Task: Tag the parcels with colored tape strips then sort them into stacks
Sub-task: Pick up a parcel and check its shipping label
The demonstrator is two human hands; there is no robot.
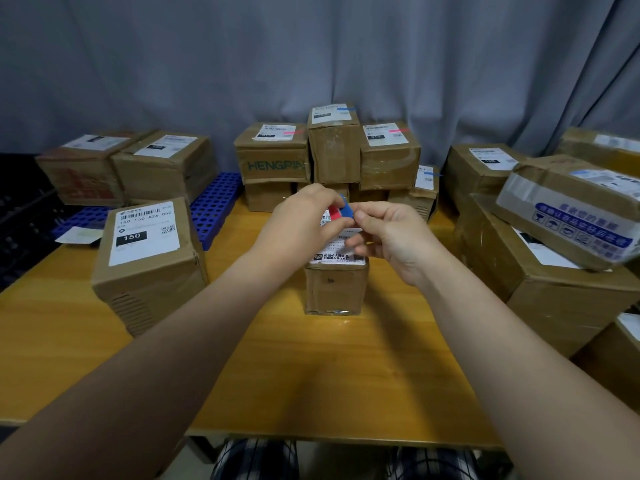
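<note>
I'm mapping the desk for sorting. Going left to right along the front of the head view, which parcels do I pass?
Parcel labelled 150 → small centre parcel → large brown box at the right.

We see a grey pleated curtain (207, 64) across the back, a yellow wooden table (311, 375) in front, dim even light.

1. Head-worn, wide-angle, above the near edge of the tabletop (322, 382)
2. Facing forward and down toward the far edge and curtain (242, 57)
3. Close over the tabletop's middle, near edge low in view
</note>
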